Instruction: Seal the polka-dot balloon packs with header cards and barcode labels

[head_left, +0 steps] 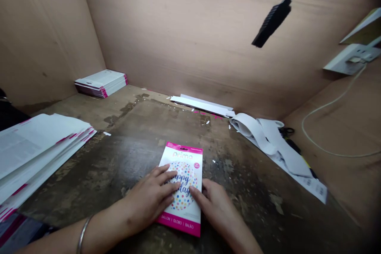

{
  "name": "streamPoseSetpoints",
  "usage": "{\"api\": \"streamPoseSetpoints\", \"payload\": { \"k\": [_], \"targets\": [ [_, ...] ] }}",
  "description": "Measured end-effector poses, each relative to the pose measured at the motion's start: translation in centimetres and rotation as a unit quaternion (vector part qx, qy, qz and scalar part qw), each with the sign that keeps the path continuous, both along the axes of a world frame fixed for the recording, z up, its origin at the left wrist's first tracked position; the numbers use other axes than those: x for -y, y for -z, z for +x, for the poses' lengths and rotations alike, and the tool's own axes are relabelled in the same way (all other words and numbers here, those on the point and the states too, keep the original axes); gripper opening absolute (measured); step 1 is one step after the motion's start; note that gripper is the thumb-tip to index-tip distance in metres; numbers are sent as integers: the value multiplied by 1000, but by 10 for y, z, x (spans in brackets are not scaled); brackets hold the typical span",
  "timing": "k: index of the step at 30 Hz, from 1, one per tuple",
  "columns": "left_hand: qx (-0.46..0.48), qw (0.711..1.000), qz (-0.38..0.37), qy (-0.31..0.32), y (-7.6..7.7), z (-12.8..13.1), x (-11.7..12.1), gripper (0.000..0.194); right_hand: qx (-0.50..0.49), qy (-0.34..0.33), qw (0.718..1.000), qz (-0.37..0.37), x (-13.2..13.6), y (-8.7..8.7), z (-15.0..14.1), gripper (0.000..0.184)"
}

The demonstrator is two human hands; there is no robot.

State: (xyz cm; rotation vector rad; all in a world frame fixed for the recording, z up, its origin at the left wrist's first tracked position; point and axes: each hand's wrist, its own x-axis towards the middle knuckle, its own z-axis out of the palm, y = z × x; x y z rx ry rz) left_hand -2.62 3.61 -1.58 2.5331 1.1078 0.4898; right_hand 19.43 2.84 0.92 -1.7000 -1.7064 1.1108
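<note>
A pink and white balloon packet (pixel 185 162), printed with coloured dots and "happy birthday", lies flat on the worn wooden table (pixel 133 135) in front of me. My left hand (pixel 150 198) rests on its left half with fingers stretched flat across the print. My right hand (pixel 216 204) presses on its right edge, fingers flat and pointing toward the left hand's fingertips. Both hands touch the packet without gripping it. A metal bangle (pixel 83 233) sits on my left wrist.
A fanned stack of white and pink cards (pixel 35 151) lies at the left. A smaller neat stack (pixel 101 82) sits in the far left corner. White paper strips (pixel 205 105) and curled backing strips (pixel 274 143) lie at the back right. A black brush (pixel 272 18) hangs above; a white cable (pixel 327 105) runs on the right.
</note>
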Motion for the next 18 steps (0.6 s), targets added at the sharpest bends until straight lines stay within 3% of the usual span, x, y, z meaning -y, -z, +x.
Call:
{"api": "streamPoseSetpoints", "payload": {
  "k": [2,3,6,9,12,15,18],
  "targets": [
    [-11,1000,9,2,-2,2,-1,34,232,8,965,121,-2,-15,7,27],
    [-12,1000,13,2,-3,2,-2,34,289,5,939,188,-4,-22,7,25],
    [-4,1000,24,7,-4,3,-4,33,273,-84,900,330,-17,-29,-7,29],
    [18,999,28,12,-1,3,-2,31,225,-180,906,311,-32,-15,-30,33],
    [30,999,12,8,-2,2,1,32,212,-195,915,281,-41,4,-41,25],
    [44,998,-49,-14,-21,2,-9,32,222,-183,916,278,-41,13,-40,27],
    [47,995,-51,-74,-51,9,-57,19,237,-179,915,273,-39,18,-38,30]
  ]
}}
